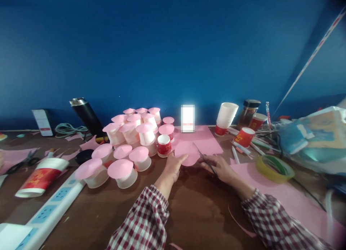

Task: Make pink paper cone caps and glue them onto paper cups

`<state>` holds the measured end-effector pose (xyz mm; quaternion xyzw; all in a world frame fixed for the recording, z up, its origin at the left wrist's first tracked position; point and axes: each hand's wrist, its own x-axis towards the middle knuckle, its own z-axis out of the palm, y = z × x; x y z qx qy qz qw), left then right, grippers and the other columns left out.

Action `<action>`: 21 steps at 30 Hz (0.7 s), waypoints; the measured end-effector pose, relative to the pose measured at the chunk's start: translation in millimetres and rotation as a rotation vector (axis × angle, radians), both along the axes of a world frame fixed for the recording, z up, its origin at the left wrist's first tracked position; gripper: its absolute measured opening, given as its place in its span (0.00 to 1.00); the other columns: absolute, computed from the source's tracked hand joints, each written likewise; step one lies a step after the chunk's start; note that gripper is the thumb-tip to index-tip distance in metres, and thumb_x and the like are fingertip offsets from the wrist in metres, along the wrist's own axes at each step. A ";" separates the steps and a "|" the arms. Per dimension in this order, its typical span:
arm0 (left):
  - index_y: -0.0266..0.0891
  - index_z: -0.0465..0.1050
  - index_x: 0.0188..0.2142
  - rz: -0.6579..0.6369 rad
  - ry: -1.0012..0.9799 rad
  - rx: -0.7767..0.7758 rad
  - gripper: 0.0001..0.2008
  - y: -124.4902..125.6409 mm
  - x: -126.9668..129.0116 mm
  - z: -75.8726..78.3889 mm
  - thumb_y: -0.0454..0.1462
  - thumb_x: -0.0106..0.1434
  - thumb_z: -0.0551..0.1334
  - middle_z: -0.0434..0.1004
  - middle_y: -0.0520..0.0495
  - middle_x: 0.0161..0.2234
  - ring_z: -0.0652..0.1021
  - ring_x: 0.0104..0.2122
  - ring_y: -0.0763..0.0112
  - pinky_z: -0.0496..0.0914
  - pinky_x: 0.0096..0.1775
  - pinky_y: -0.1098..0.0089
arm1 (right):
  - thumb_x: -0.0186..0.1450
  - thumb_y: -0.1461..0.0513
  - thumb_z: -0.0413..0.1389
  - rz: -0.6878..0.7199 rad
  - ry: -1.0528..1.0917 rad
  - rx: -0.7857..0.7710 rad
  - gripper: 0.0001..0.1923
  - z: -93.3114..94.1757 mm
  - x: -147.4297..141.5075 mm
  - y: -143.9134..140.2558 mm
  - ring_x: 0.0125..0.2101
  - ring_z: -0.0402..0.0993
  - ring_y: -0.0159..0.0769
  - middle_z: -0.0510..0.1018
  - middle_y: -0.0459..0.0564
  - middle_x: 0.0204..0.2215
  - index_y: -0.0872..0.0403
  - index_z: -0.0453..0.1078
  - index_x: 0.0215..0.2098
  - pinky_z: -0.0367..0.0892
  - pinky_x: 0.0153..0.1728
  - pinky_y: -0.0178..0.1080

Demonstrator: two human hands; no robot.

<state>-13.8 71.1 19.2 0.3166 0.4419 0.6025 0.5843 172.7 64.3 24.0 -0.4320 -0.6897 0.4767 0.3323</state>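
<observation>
My left hand (173, 166) grips the left edge of a rounded pink paper cut-out (187, 152) on the brown table (200, 206). My right hand (220, 168) holds dark scissors (203, 157), whose blades reach up and left onto the cut-out. Both sleeves are red-and-white checked. Just left of my left hand stands a red-and-white paper cup (164, 145) with its mouth up. Behind the cut-out lies a pink paper sheet (202, 138).
Several cups capped with pink paper discs (127, 142) crowd the left middle. A white power strip (51, 210) and a lying red cup (40, 178) are at left. A tape roll (274, 168), pink sheet (286, 203), stacked white cups (226, 116), a jar (248, 113) and bags (316, 138) fill the right.
</observation>
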 end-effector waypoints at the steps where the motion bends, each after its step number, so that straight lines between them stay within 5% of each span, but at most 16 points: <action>1: 0.33 0.70 0.42 0.001 0.000 -0.006 0.26 0.1 0.0 0.2 0.33 0.42 0.71 0.78 0.42 0.33 0.78 0.35 0.62 0.71 0.41 0.62 | 0.58 0.55 0.59 -0.001 -0.002 0.001 0.15 -1.0 0.2 0.3 0.18 0.60 0.26 0.67 0.43 0.20 0.58 0.73 0.39 0.58 0.17 0.29; 10: 0.32 0.71 0.40 0.003 -0.028 -0.014 0.24 0.6 -0.7 0.1 0.33 0.41 0.71 0.79 0.40 0.34 0.78 0.36 0.61 0.70 0.42 0.62 | 0.59 0.53 0.58 -0.021 -0.006 -0.005 0.17 0.1 0.8 0.0 0.15 0.58 0.25 0.63 0.39 0.15 0.58 0.72 0.37 0.59 0.17 0.30; 21: 0.32 0.72 0.35 -0.048 -0.008 0.035 0.18 -0.4 -1.5 0.3 0.38 0.46 0.69 0.78 0.38 0.35 0.78 0.35 0.60 0.70 0.40 0.61 | 0.59 0.50 0.57 0.013 0.026 0.024 0.20 5.5 -0.1 -2.0 0.25 0.67 0.31 0.72 0.47 0.25 0.57 0.71 0.40 0.62 0.25 0.32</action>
